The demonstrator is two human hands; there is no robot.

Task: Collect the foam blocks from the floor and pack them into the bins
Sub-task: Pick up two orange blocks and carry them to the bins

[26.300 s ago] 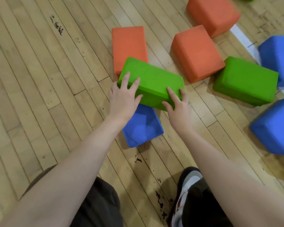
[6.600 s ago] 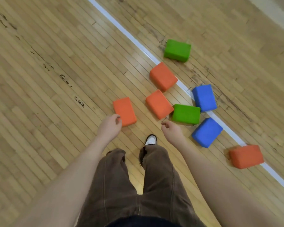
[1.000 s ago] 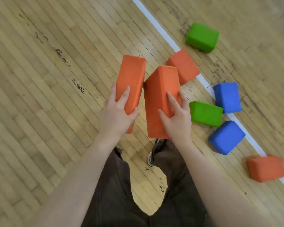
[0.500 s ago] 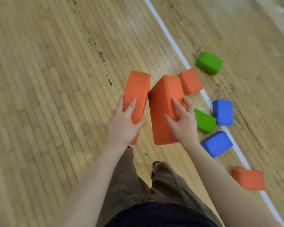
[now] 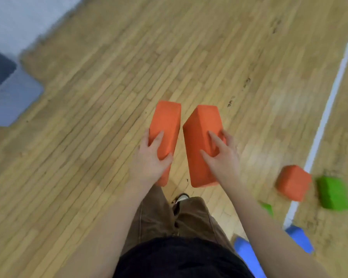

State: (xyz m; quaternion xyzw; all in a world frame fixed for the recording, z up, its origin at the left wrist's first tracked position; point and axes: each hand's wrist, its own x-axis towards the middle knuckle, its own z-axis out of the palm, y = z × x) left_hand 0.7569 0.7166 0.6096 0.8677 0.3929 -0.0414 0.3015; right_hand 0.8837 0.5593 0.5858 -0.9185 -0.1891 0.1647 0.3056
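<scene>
A blond wood-strip gym floor (image 5: 92,149), scuffed with dark marks (image 5: 246,82), fills the scene. A white painted line (image 5: 329,105) runs along the right. Far left, a pale wall (image 5: 22,19) meets the boards, all blurred.

Two orange foam blocks are being held side by side above the wood floor, the left orange block (image 5: 166,129) gripped by the left hand (image 5: 149,164) and the right orange block (image 5: 202,141) by the right hand (image 5: 222,159), a narrow gap being kept between them. Another orange block (image 5: 292,182), a green block (image 5: 332,194) and blue blocks (image 5: 298,238) are lying blurred on the floor at the right, while a grey bin (image 5: 12,97) is sitting at the far left.
</scene>
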